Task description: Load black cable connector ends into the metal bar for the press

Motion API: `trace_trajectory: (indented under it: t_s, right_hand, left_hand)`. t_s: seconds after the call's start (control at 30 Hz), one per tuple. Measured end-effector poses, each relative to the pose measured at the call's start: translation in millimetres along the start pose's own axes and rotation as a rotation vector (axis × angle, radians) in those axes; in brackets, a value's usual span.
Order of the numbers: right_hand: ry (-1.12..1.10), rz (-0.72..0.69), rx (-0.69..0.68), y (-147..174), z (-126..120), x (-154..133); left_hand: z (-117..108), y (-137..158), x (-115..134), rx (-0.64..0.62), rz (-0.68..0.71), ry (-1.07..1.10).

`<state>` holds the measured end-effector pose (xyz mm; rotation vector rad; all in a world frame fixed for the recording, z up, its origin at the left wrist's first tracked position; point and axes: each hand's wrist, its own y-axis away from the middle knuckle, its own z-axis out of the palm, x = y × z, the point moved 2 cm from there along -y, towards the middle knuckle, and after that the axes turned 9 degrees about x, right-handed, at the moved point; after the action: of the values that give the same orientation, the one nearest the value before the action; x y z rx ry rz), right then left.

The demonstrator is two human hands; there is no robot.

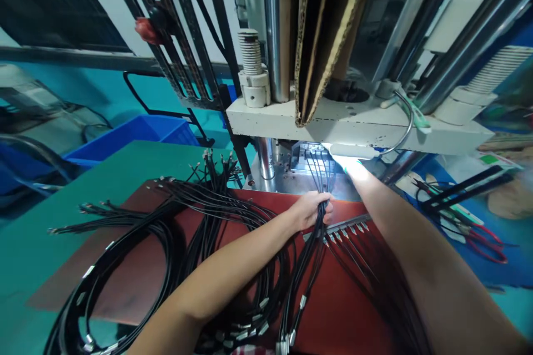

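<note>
My left hand (313,211) is closed around a bundle of thin black cables (307,258) in front of the press. Above that hand the cables fan out, and their ends lie at a brightly lit metal fixture (297,162) on the press bed. My right hand (352,168) reaches in under the white press plate (283,122), beside the cable ends. Glare and a white tube lamp (353,151) hide most of its fingers, so its grip is unclear. Below it, a slotted metal strip (347,226) holds a row of cable ends with metal terminals.
More black cable bundles (162,244) with metal ends lie coiled on the reddish-brown board (125,288) to the left. Folded cardboard (306,66) stands on the press plate. At right are red-handled scissors (487,241) on a blue surface. A blue bin (141,132) stands at back left.
</note>
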<state>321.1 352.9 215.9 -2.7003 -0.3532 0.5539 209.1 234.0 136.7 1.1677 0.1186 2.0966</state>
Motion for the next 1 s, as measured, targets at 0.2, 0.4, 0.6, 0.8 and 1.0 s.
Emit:
trace_trajectory:
  t_s: [0.2,0.4,0.6,0.8,1.0]
  right_hand:
    - [-0.097,0.009,0.054,58,-34,-27]
    - [-0.034,0.406,0.590,269,-164,35]
    - [0.184,1.007,0.411,493,-169,134]
    - [0.226,1.163,0.182,576,-128,159]
    - [0.227,0.968,0.333,462,-170,149]
  left_hand:
    - [-2,2,2,-0.023,0.046,-0.015]
    - [-3,3,2,-0.009,0.067,-0.048]
    - [0,6,-1,-0.022,0.039,-0.060]
    - [6,14,-1,0.036,0.037,-0.168]
    - [7,11,1,0.072,-0.020,-0.072]
